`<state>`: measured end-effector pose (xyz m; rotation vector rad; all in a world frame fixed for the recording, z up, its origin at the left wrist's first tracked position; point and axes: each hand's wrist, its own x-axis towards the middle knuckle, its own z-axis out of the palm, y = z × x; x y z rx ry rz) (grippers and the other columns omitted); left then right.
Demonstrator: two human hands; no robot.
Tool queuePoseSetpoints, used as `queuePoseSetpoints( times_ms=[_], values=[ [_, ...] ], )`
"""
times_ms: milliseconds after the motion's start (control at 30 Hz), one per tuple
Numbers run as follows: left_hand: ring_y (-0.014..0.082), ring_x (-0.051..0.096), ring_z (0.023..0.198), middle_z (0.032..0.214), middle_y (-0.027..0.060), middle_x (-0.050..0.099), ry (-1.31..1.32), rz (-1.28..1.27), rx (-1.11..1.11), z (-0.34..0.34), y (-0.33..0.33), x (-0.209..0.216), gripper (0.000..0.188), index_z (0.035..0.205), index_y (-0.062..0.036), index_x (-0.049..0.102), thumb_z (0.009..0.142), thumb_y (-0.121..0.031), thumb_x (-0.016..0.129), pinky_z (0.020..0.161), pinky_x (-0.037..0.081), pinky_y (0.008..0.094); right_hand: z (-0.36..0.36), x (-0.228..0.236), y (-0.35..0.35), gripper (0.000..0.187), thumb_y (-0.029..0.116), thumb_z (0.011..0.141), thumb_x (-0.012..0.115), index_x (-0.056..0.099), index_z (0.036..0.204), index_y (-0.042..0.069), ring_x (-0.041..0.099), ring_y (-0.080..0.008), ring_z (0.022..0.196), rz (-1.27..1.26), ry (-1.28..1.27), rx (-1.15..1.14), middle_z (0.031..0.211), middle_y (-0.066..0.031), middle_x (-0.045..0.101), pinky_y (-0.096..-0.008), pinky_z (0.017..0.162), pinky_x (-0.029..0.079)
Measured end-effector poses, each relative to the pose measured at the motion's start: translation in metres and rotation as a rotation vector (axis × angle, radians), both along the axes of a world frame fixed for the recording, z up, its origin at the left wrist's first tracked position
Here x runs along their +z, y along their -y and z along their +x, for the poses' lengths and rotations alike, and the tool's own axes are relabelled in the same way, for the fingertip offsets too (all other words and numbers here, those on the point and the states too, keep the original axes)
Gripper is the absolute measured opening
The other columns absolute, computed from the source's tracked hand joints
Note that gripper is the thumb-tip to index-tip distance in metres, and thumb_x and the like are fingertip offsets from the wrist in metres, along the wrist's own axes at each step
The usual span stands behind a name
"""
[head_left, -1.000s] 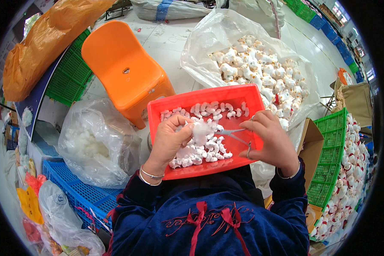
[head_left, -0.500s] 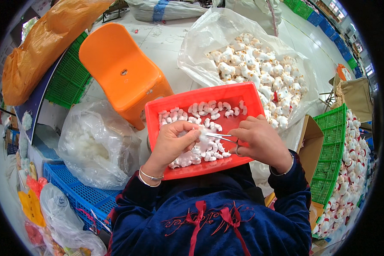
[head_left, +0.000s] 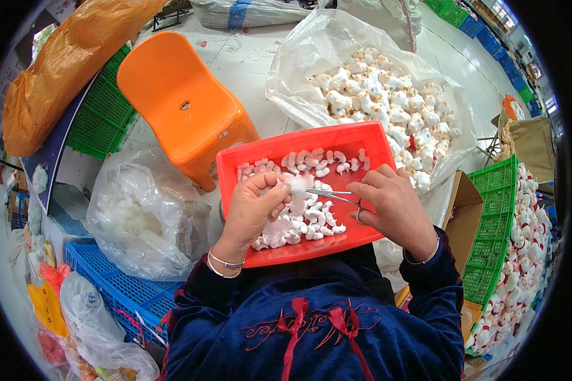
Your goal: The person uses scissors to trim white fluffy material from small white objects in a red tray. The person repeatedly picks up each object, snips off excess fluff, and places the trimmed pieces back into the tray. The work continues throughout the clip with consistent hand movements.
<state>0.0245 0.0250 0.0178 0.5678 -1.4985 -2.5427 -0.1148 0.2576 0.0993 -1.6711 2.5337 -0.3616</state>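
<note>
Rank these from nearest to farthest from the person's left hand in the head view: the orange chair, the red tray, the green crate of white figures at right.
Measured from the left hand:
1. Red tray, directly under the hand, on the lap.
2. Orange chair, up and to the left, beyond the tray.
3. Green crate of white figures, far right, past the right hand.

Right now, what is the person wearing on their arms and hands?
Both hands are bare, no gloves. The left hand has thin silver bangles at the wrist; the right hand has one thin bangle. Dark blue velvety sleeves reach both wrists.
</note>
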Motion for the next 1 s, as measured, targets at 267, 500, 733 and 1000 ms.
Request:
queuePoseSetpoints(
  times_ms=[267,500,733,1000],
  values=[
    [0.0044,0.051,0.055,0.073,-0.0003,0.062,0.007,-0.158,-0.073,0.001,0.000,0.001,0.003,0.096,-0.0051,0.067,0.097,-0.008,0.067,0.050,0.037,0.0189,-0.003,-0.005,0.008,0.042,0.021,0.074,0.081,0.069,0.112,0.011,0.059,-0.0278,0.101,0.107,0.142,0.077,0.096,-0.0067,0.063,-0.0415,0.083,0.042],
    [0.0036,0.048,0.054,0.075,0.0015,0.063,-0.030,0.181,0.111,-0.002,0.008,-0.013,0.003,0.098,-0.0056,0.065,0.097,-0.008,0.064,0.049,0.038,0.0188,0.001,-0.002,0.006,0.066,0.021,0.065,0.087,0.063,0.125,0.008,0.053,-0.0319,0.114,-0.124,0.052,0.008,0.113,-0.0105,0.060,-0.0438,0.095,0.042],
    [0.0028,0.050,0.057,0.078,0.0011,0.065,-0.017,0.044,-0.013,0.003,0.005,-0.009,0.008,0.101,-0.0040,0.068,0.097,-0.011,0.069,0.051,0.038,0.0178,-0.004,-0.005,0.008,0.039,0.023,0.073,0.083,0.071,0.108,0.011,0.060,-0.0263,0.099,0.070,0.086,-0.002,0.093,-0.0051,0.065,-0.0415,0.084,0.041],
    [0.0019,0.048,0.056,0.076,-0.0008,0.064,-0.023,-0.061,-0.019,0.003,0.006,-0.006,0.007,0.100,-0.0041,0.068,0.097,-0.010,0.068,0.051,0.038,0.0179,-0.006,-0.013,0.014,0.044,0.023,0.074,0.082,0.069,0.114,0.007,0.060,-0.0302,0.102,0.047,0.182,0.078,0.097,-0.0092,0.065,-0.0434,0.088,0.045]
  ],
)
